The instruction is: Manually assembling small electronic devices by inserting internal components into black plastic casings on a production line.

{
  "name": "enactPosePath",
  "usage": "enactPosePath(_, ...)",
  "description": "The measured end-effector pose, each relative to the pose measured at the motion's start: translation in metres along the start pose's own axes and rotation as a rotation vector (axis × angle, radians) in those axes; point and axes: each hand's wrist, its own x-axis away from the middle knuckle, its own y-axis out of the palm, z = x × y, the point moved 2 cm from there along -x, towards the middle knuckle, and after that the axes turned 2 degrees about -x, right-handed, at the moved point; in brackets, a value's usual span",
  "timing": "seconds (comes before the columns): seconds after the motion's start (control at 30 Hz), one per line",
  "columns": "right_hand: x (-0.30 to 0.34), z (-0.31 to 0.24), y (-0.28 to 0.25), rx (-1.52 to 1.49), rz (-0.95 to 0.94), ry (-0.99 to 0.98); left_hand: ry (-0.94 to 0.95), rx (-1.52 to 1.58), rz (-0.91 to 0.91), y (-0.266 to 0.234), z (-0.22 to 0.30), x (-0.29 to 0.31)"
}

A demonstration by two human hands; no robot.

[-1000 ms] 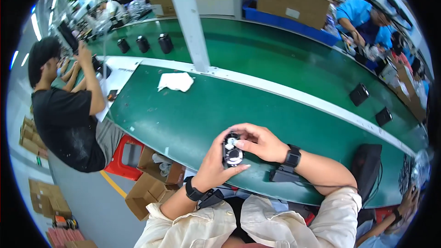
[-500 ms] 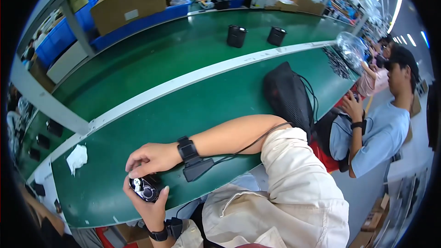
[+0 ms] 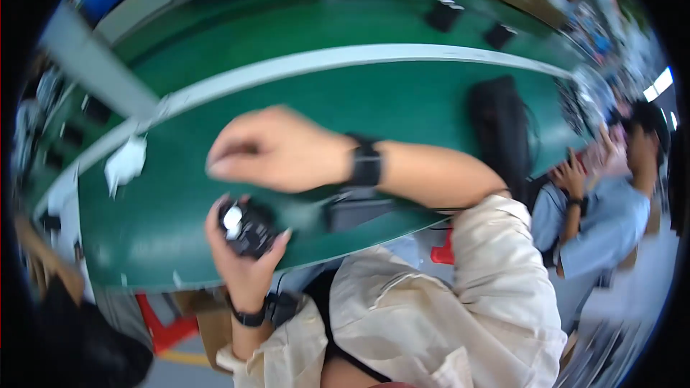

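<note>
My left hand (image 3: 243, 262) grips a small black rounded device (image 3: 248, 230) between thumb and fingers, just above the near edge of the green table. A bright silver patch and round glossy parts show on its upper face; its exact kind is unclear. Farther from me, my right hand (image 3: 277, 149) is raised off the device, with a gap between them. Its fingers are curled together in a pinch, blurred by motion, and anything between them is hidden. On the right wrist is a black band (image 3: 365, 162) with a dark box (image 3: 359, 212) beside it.
A crumpled white tissue (image 3: 126, 163) lies on the green table (image 3: 417, 108) at the left. A black bag (image 3: 499, 126) rests at the right. Beyond the white rail (image 3: 345, 56) stand two black units (image 3: 443, 16). A co-worker (image 3: 607, 201) sits at the right.
My right hand has come away from the device, up and to the right. My left hand keeps its hold. The whole view has shifted, so the table's contents sit farther right.
</note>
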Motion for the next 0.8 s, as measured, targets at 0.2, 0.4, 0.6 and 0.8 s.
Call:
enactPosePath(0.2,0.002,-0.022,-0.007,-0.040,-0.117,0.060,0.018,0.003,0.090,-0.008,0.001,0.006)
enactPosePath(0.4,0.006,-0.022,-0.001,0.050,-0.210,-0.063,0.178,-0.057,0.131,-0.007,-0.003,0.002)
enactPosePath(0.6,0.017,-0.035,0.019,0.129,-0.183,-0.265,0.178,-0.120,0.135,-0.005,-0.003,0.004)
enactPosePath(0.8,0.018,-0.033,0.028,0.222,-0.178,-0.408,0.197,-0.152,0.123,-0.005,-0.003,0.005)
